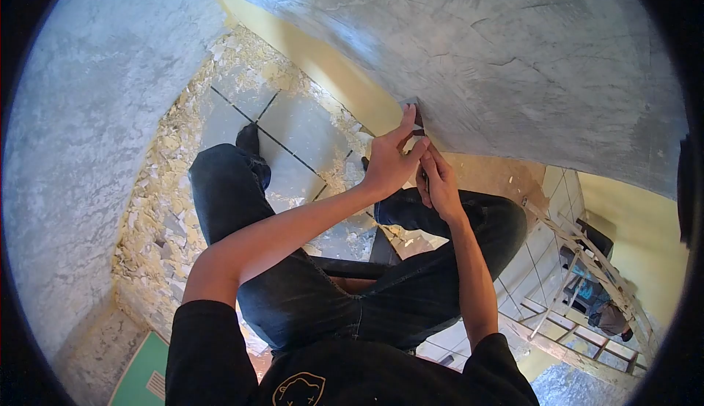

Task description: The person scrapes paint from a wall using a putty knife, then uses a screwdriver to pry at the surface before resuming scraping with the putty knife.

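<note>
Head view: right hand (441, 186) holds the scraper (412, 101), left hand (390, 160) presses it, fingers open; keep it flat on the wall (513, 68).

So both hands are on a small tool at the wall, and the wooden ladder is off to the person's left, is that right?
Not quite: the head view shows the wooden ladder off to the person's right. The left hand and right hand are indeed on a small tool at the wall.
</note>
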Motion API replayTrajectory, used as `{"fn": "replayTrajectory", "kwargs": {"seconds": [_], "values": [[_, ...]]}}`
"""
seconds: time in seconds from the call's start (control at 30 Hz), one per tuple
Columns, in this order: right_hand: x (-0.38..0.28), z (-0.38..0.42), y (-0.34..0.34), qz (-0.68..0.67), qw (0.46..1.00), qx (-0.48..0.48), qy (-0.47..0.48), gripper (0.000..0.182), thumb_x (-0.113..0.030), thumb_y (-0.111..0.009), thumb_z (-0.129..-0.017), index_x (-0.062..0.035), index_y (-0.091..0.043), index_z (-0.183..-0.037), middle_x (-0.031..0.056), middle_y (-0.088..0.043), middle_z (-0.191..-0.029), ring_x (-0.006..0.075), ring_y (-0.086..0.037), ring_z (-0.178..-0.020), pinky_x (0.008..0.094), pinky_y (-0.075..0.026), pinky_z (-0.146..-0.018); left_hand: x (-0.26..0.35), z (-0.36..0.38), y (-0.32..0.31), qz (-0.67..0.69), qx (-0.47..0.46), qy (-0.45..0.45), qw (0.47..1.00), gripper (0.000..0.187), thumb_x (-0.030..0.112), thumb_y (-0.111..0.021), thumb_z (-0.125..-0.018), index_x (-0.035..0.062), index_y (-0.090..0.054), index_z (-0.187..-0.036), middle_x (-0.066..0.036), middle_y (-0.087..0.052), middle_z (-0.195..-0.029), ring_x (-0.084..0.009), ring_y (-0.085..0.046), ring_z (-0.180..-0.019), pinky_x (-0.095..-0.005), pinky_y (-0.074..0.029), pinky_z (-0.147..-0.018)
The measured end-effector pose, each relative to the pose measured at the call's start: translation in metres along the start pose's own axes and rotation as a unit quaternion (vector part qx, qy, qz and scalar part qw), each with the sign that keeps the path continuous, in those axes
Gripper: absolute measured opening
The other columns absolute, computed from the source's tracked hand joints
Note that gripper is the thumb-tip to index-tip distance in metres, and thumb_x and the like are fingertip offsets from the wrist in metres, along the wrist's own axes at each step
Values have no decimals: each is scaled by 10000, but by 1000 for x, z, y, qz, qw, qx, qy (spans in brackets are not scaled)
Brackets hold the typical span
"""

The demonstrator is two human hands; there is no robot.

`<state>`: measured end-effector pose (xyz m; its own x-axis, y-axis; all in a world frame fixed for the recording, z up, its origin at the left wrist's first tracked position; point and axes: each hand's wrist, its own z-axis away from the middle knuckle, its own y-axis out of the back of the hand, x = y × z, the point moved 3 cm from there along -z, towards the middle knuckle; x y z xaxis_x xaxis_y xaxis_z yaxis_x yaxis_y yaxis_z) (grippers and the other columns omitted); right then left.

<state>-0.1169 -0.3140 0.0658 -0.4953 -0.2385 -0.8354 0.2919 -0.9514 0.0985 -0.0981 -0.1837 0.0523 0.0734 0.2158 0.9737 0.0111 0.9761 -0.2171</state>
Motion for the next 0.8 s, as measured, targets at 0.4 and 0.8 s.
{"fn": "replayTrajectory", "kwargs": {"seconds": [0.4,0.8], "values": [[10,-17,-3,96,987,113,62,414,-322,-475,-1007,-32,-551,-1292,33,-518,-657,93,-431,-576,277,-387,-531,-21,-9,-6,-106,108,-59,987,568,43,-629,-889,52,-409,-1413,-25,-632,-804,-43,-491,-737,-217,-465,-652],[13,-5,-12,56,991,97,77,393,-271,-461,-1014,-7,-536,-1295,45,-537,-703,103,-439,-594,269,-400,-547,-1,2,-6,-40,68,20,997,595,-35,-605,-845,7,-396,-1401,-235,-424,-1420,-185,-426,-1291,-271,-450,-951]]}}
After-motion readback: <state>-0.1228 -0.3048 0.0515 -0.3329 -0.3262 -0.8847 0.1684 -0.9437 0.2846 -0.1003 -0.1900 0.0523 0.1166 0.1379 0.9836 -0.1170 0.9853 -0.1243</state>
